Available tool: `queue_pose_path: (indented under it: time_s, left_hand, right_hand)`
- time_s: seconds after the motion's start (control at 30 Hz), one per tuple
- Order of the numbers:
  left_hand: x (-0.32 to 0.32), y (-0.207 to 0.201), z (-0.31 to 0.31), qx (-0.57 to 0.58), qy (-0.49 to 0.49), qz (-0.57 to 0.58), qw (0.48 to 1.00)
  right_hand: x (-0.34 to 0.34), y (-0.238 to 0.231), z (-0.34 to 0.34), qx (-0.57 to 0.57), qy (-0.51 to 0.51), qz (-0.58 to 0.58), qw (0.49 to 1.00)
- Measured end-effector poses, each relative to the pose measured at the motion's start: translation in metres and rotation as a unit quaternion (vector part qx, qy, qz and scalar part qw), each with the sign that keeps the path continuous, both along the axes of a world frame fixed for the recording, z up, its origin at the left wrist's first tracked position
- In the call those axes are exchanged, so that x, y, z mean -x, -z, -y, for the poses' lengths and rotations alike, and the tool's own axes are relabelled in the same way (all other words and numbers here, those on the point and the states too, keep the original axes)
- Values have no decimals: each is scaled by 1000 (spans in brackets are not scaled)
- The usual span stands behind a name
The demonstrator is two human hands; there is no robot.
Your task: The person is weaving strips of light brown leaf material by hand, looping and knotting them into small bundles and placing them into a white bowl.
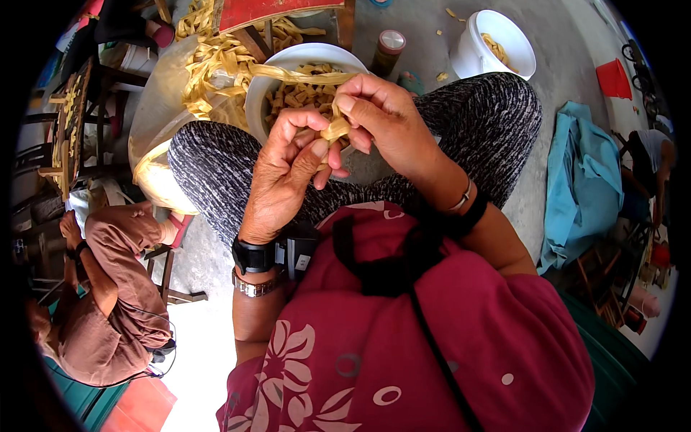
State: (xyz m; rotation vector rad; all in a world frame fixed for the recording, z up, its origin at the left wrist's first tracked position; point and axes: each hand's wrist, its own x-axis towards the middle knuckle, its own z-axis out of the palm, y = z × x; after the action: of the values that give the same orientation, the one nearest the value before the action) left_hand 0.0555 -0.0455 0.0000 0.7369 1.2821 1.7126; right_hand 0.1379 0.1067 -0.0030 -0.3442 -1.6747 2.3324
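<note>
A flat yellow strip is folded into a small bundle [335,129] between my two hands, over my lap. My left hand [286,160] pinches the lower part of the bundle between thumb and fingers. With thumb and forefinger, my right hand [389,124] grips the upper part. A long yellow strip [302,74] stretches from near my right hand leftward across a white basin [254,108]. Inside the basin lie many small folded yellow pieces [295,97]. Further left, loose strips [209,79] are heaped on a clear plastic sheet or bag [162,90].
A red-topped stool [277,11] stands beyond the basin, beside a tumbler [389,52]. Some yellow pieces lie in a white bucket [469,52] at the far right. Blue cloth [581,187] hangs at right. A person in brown [122,288] sits at left near a wooden rack [68,129].
</note>
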Motion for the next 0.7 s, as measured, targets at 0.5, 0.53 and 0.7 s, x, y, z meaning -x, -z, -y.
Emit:
queue_pose_path:
  time_s: [0.5,0.53,0.7]
  left_hand:
    - [-3,3,3,34,-29,71,996]
    - [-3,4,2,26,-36,78,996]
    - [2,5,3,32,-1,106,994]
  right_hand:
    - [-4,9,-13,-103,-155,27,982]
    - [-4,5,-12,-115,-162,38,979]
    - [-2,6,-14,-127,-135,81,979]
